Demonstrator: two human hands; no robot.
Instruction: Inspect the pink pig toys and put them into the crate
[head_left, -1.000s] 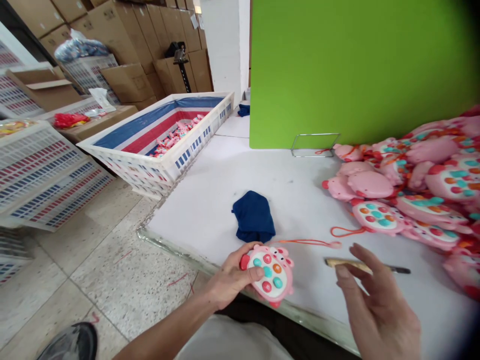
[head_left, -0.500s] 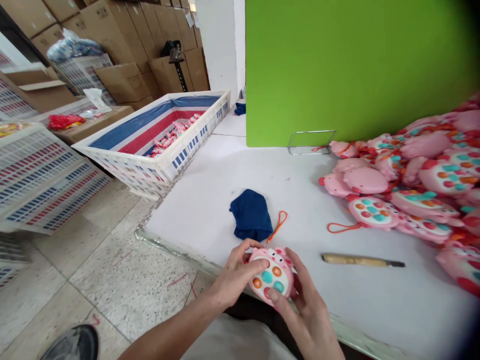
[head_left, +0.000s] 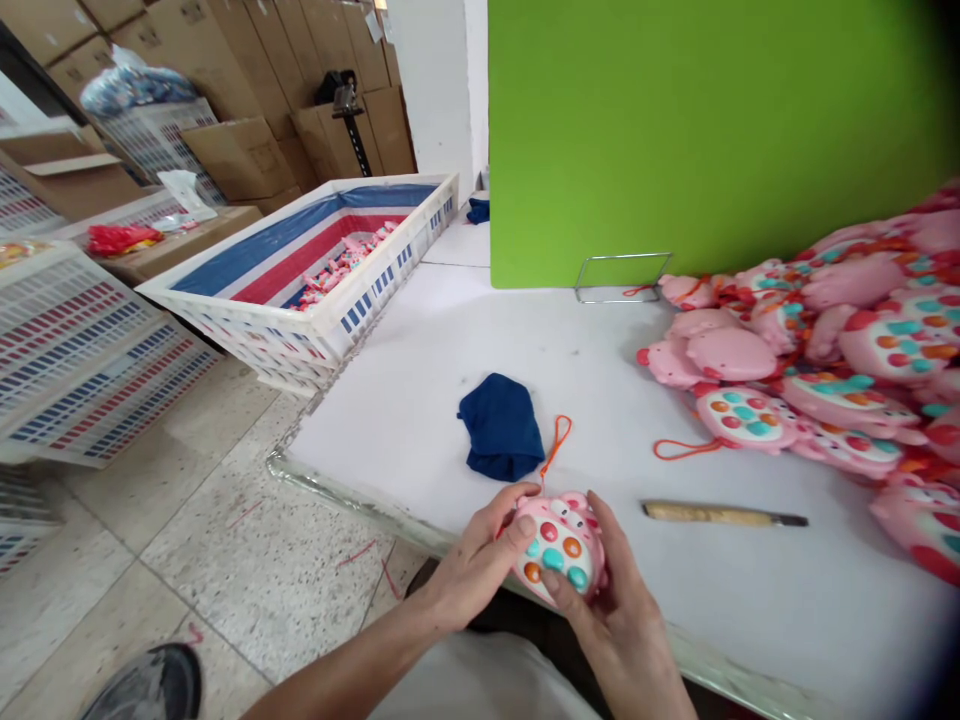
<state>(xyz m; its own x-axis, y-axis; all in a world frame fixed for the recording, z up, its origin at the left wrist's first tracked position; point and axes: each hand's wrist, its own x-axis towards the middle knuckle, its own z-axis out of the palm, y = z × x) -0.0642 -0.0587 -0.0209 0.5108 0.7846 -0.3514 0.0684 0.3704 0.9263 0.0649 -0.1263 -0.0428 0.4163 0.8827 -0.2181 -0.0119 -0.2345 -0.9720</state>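
Note:
Between my two hands, over the table's front edge, is a pink pig-shaped push-button toy [head_left: 553, 535] with red, orange and teal buttons facing up. My left hand [head_left: 480, 555] is closed on its left side, thumb lying on the button face. My right hand [head_left: 619, 610] grips the right side, its thumb on a lower button. An orange cord loop [head_left: 556, 445] runs from the toy's top onto the table. Just beyond lies a folded dark blue cloth [head_left: 501, 428]. To the right rests a wooden-handled tool [head_left: 720, 514] with a short dark metal tip.
A heap of similar pink toys [head_left: 847, 330] fills the table's right side against a green panel [head_left: 675, 130]. A wire stand [head_left: 624, 278] stands at the panel's foot. Left of the table, a white plastic crate [head_left: 322, 340] holds small pink pieces. Cardboard boxes [head_left: 217, 70] are stacked behind.
Both hands have moved slightly right with the toy still held. My left thumb has slid from an upper button towards the toy's left edge, and my right thumb has shifted on the buttons.

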